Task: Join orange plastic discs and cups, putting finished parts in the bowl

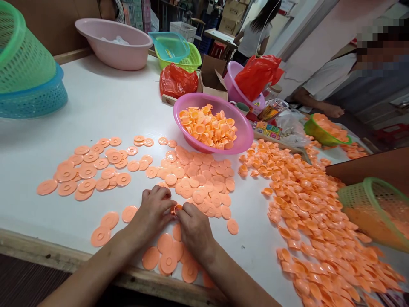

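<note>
In front of me my left hand and my right hand meet, both with closed fingers. Pinched between their fingertips is a small orange plastic cup, mostly hidden, with only its curved rim showing. Flat orange toy saucers lie overlapping just beyond my hands. More saucers are spread to the left, and others lie under my forearms near the table edge. A pink bowl holding many small orange toy cups stands past the saucers.
A broad heap of orange cup-like pieces covers the right side. Green basket lies tilted at right; stacked baskets stand at left. Behind are a pink basin, red bags and a cardboard box. Another person's arm is at right.
</note>
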`<action>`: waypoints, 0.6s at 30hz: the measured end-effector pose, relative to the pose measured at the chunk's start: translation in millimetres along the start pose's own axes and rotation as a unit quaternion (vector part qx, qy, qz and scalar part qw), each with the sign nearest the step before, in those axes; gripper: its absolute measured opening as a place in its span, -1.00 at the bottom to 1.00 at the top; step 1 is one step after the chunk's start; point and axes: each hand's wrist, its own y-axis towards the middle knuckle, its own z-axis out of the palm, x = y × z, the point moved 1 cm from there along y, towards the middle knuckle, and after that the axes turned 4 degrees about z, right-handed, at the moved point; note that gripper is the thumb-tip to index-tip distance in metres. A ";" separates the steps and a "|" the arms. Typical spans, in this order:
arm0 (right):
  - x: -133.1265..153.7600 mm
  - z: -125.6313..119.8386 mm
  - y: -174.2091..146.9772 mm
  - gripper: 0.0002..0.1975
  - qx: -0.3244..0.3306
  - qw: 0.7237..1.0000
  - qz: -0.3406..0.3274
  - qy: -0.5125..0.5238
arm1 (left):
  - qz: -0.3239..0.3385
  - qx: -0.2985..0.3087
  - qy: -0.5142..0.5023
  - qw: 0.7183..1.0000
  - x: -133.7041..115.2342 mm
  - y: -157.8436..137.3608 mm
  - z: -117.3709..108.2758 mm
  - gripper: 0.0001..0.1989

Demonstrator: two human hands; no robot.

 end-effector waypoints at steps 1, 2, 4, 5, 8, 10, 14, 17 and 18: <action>0.7 -0.1 1.2 -0.74 0.005 1.000 -0.007 -0.010 | -0.001 0.004 -0.003 1.000 -1.0 0.5 0.0 -0.91; 0.8 -0.4 2.2 -0.75 0.008 1.000 -0.010 -0.015 | -0.002 0.007 -0.005 1.000 -1.9 0.8 0.0 -0.90; -1.2 -1.7 3.6 -0.74 0.006 1.000 0.000 -0.003 | -0.004 0.006 -0.007 1.000 -2.4 0.6 0.3 -0.92; -3.4 -2.7 4.0 -0.74 0.004 1.000 0.016 0.015 | -0.005 0.003 -0.008 1.000 -2.1 0.2 0.5 -0.93; -12.4 -5.1 4.8 -0.77 -0.002 0.989 0.093 0.118 | -0.003 -0.007 -0.009 1.000 0.5 -1.5 1.5 -0.92; -15.7 -5.0 4.8 -0.79 -0.011 0.974 0.134 0.181 | 0.001 -0.010 -0.007 1.000 1.9 -1.8 1.9 -0.88; -6.6 -0.6 2.9 -0.75 -0.035 0.986 0.092 0.133 | -0.003 -0.009 -0.006 1.000 2.1 -0.3 1.8 -0.88; 3.4 2.5 1.0 -0.71 -0.043 0.998 0.023 0.048 | -0.010 -0.007 -0.008 1.000 2.8 -0.1 1.0 -0.88; 5.0 2.9 0.8 -0.70 -0.043 0.999 0.008 0.027 | -0.010 -0.004 -0.010 1.000 3.3 -0.5 0.4 -0.88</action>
